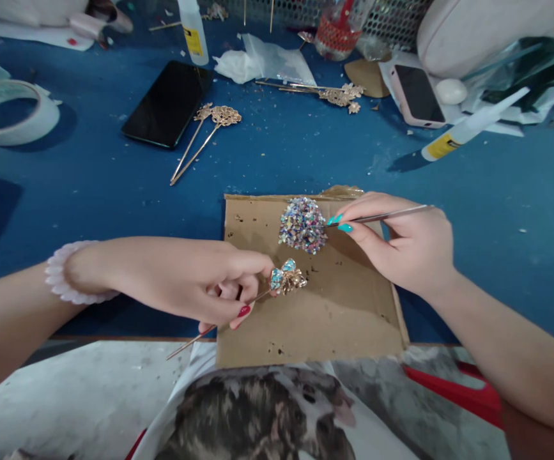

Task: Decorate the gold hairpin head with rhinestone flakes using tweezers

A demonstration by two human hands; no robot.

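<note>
My left hand [209, 281] is closed around the stem of a gold hairpin [292, 281], whose flower-like head carries pale blue stones and points right. The bare end of the stem sticks out below the hand. In my right hand [396, 239] I pinch a thin metal tool, perhaps tweezers [382, 216], with its tip at the edge of a heap of small glittering rhinestones [303, 225]. The heap rests on a cardboard sheet [324, 326], just above the hairpin's head. Whether the tip holds a stone is too small to see.
Behind my hands on the blue table lie a black phone [169, 105], gold hairpins [226, 116], more hairpins [341, 96] and a pink phone [418, 96]. A glue bottle [442, 145] leans at right; another [193, 32] stands behind. A tape roll [49, 115] sits far left.
</note>
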